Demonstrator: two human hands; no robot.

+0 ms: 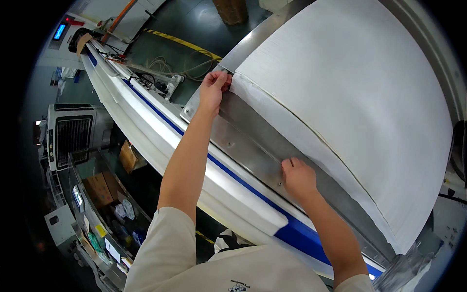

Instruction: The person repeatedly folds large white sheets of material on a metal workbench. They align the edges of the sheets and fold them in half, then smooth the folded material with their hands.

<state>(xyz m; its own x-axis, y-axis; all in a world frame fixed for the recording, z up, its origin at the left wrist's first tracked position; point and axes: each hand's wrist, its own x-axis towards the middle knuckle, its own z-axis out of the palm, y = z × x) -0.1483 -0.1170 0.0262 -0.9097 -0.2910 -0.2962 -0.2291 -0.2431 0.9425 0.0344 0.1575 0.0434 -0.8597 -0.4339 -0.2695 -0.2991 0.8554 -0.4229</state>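
Note:
My left hand (214, 91) is closed at the near left corner of a stack of large white sheets (350, 92). Its thumb and fingers pinch together beside the corner; what sits between them is hidden. Farther right, my right hand (298, 178) rests with curled fingers on the bare metal table (243, 131), a short way in front of the stack. A thin straight line on the metal runs up to its fingertips, and whether they grip anything does not show. The lowest white layer (311, 146) sticks out past the layers above it, toward me.
A long white machine rail (228, 192) with a blue stripe (287, 209) runs between my body and the metal table. At the left stand an air cooler (73, 134) and a cluttered cart (104, 224). Clear plastic film (404, 272) bunches at the lower right.

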